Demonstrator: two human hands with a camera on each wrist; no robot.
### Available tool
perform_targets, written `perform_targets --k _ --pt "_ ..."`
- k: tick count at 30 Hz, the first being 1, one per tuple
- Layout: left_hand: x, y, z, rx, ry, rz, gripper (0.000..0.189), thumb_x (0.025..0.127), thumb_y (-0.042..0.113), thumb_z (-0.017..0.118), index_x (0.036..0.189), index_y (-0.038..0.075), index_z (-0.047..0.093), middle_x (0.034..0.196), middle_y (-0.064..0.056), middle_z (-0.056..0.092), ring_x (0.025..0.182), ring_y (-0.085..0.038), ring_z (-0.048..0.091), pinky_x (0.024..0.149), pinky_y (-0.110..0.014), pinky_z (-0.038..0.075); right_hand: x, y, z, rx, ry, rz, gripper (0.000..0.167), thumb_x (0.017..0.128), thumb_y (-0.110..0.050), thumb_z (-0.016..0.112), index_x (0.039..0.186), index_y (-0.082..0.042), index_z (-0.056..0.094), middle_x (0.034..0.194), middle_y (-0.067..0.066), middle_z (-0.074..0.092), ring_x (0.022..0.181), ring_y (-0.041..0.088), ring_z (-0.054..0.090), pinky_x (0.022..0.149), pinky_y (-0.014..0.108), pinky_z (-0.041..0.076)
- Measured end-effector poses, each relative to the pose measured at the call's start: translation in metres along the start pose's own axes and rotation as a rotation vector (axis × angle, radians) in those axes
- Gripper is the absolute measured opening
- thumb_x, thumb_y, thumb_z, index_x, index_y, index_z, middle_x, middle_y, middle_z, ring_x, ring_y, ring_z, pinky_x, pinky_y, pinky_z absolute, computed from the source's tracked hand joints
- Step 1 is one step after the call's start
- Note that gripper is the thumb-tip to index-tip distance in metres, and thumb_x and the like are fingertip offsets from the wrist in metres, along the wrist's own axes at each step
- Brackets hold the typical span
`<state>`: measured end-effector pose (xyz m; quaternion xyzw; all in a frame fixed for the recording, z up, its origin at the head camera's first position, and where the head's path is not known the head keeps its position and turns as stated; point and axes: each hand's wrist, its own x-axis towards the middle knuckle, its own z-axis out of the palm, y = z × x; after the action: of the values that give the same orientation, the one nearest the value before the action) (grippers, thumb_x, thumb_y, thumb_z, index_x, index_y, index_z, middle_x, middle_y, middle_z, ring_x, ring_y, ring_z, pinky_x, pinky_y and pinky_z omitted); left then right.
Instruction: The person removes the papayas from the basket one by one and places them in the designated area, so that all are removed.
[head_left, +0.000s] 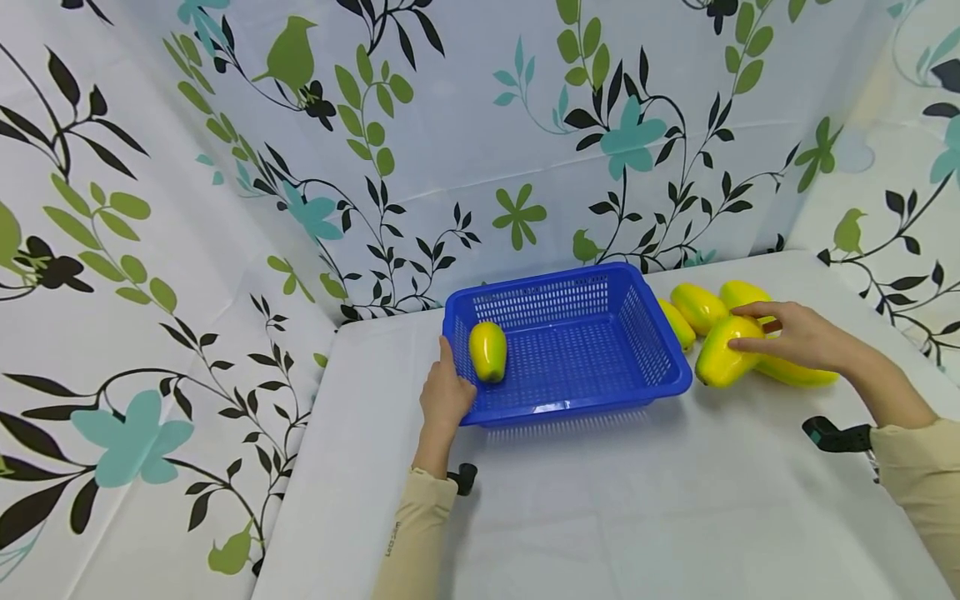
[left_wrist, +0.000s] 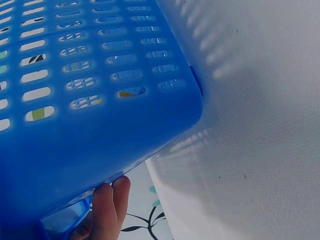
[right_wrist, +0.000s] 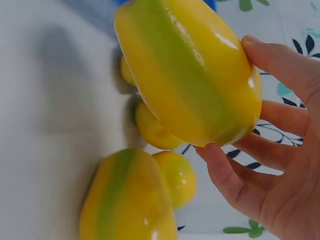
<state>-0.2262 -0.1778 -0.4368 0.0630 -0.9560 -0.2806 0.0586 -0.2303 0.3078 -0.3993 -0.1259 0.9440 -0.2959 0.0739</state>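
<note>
My left hand (head_left: 447,392) grips the left rim of a blue plastic basket (head_left: 562,408); the left wrist view shows its fingers (left_wrist: 107,205) curled at the slotted basket's rim (left_wrist: 100,150). Inside, toward the left end, lies one glossy yellow-green fruit (head_left: 488,352). To the right of the basket, my right hand (head_left: 795,333) holds a yellow papaya (head_left: 723,354) with a green stripe, thumb on one side and fingers on the other. In the right wrist view this papaya (right_wrist: 190,70) appears above other fruits.
Several more yellow fruits (head_left: 699,308) lie at the basket's right side, one long fruit (head_left: 798,372) beneath my right hand. A white cloth covers the table (head_left: 600,517). Patterned cloth (head_left: 465,150) hangs behind it and at both sides. Dark camera mounts (head_left: 834,435) stick out at the wrists.
</note>
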Motion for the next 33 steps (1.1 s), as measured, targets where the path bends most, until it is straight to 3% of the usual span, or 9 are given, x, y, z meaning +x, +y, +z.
perform_targets --k 7,12,17,33 --pt "-0.001 0.000 0.002 -0.009 0.002 0.001 0.084 0.081 -0.001 0.061 0.156 0.001 0.021 0.107 -0.025 0.061 0.069 -0.029 0.054 0.058 -0.040 0.046 0.007 -0.001 0.023 0.081 -0.044 -0.097 0.059 0.091 -0.029 0.070 0.134 0.008 0.054 0.128 0.026 0.058 0.112 0.042 0.053 0.093 0.062 0.042" --pt "-0.001 0.001 0.004 -0.005 -0.003 -0.002 0.084 0.082 0.000 0.061 0.156 0.002 0.021 0.108 -0.025 0.061 0.071 -0.029 0.055 0.060 -0.041 0.048 0.011 0.002 0.036 0.092 -0.064 -0.140 0.055 0.089 -0.026 0.073 0.130 0.008 0.057 0.124 0.021 0.062 0.109 0.035 0.055 0.090 0.052 0.047" --pt "-0.002 0.002 0.003 -0.009 0.005 0.006 0.083 0.082 -0.001 0.060 0.156 0.001 0.022 0.107 -0.025 0.062 0.071 -0.030 0.056 0.060 -0.042 0.049 0.014 0.005 0.041 0.116 -0.105 -0.125 0.056 0.089 -0.027 0.072 0.131 0.008 0.056 0.127 0.024 0.059 0.109 0.036 0.055 0.087 0.048 0.049" --pt "0.002 -0.001 0.003 0.002 0.010 0.004 0.083 0.083 0.000 0.060 0.156 0.002 0.021 0.109 -0.025 0.062 0.071 -0.030 0.056 0.060 -0.041 0.049 0.018 0.011 0.045 0.250 -0.165 -0.068 0.058 0.096 -0.026 0.063 0.141 0.007 0.046 0.140 0.030 0.045 0.125 0.049 0.044 0.097 0.061 0.042"
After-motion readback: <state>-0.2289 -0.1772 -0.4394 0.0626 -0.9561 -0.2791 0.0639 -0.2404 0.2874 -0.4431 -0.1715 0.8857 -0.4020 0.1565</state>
